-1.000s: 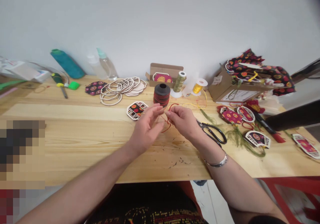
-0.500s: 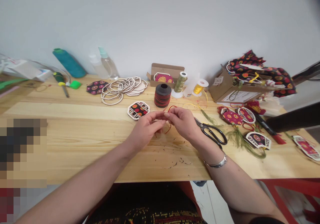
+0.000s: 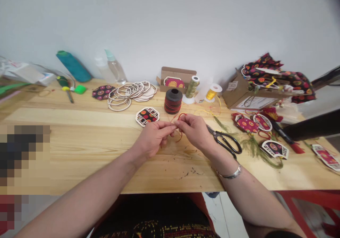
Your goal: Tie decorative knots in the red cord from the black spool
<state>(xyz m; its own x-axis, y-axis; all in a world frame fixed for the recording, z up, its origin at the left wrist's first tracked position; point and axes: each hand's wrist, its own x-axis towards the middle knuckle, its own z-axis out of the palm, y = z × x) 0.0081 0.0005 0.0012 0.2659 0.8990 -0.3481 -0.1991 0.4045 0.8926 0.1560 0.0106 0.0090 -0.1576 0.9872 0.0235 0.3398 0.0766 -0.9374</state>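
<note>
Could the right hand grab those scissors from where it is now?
Probably yes: the scissors lie just beside the right hand, largely uncovered. But that hand seems to be pinching the red cord, so it would likely have to let go first.

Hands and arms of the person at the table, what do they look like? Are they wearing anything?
The left hand and right hand wear no gloves. A shiny silver bracelet curves around the right wrist. The left arm shows no sleeve; a dark edge near the right elbow may be one.
</note>
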